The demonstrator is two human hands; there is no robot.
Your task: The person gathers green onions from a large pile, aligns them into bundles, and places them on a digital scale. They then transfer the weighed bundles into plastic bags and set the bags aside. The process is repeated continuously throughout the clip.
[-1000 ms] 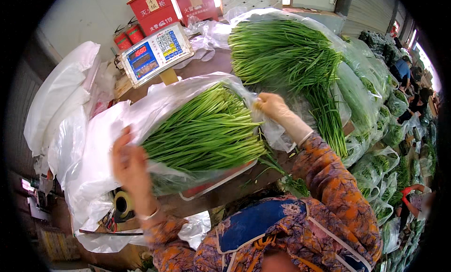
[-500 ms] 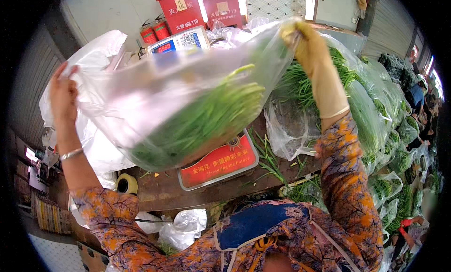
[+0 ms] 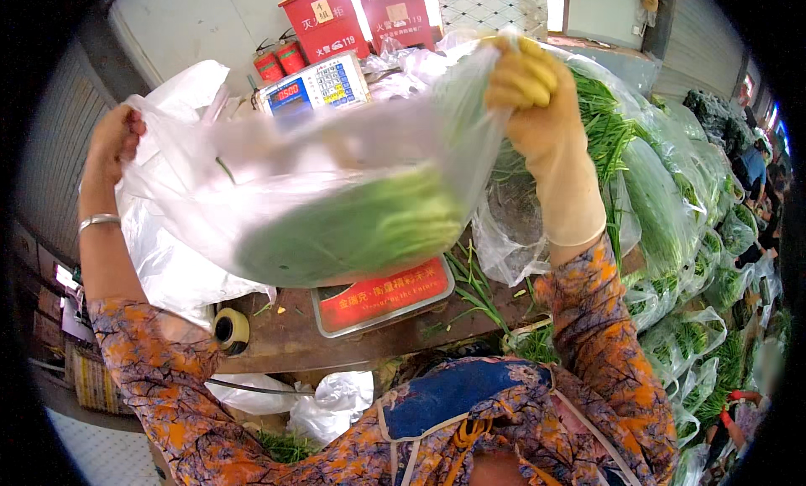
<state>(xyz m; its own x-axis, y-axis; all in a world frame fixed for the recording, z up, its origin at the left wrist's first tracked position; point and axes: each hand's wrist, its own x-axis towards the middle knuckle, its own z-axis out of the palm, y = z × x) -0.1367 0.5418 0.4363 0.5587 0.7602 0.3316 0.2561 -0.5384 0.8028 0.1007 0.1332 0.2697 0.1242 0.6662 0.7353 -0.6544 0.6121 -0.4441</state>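
A clear plastic bag (image 3: 189,196) hangs stretched between my two hands above the table. Inside its bottom lies a blurred bundle of long green stalks like chives (image 3: 353,225). My left hand (image 3: 117,137), bare with a silver bangle, is closed on the bag's upper left edge. On the upper right corner, my right hand (image 3: 531,87) grips the plastic in a yellow rubber glove. Below the bag shows the red and silver weighing plate (image 3: 386,297) of a scale, partly covered by the bag. Its display and keypad (image 3: 315,87) stand behind.
More bagged greens (image 3: 663,209) are heaped along the right side. Loose stalks (image 3: 480,291) lie beside the plate, and a tape roll (image 3: 231,328) sits at the table's front edge. White plastic bags (image 3: 168,263) pile at left. Red boxes (image 3: 326,20) and two fire extinguishers (image 3: 280,62) stand behind.
The greens have settled into a more level, compact bundle in the bag. My right hand has come slightly down and left, its gloved fingers turned. Both hands keep hold of the bag.
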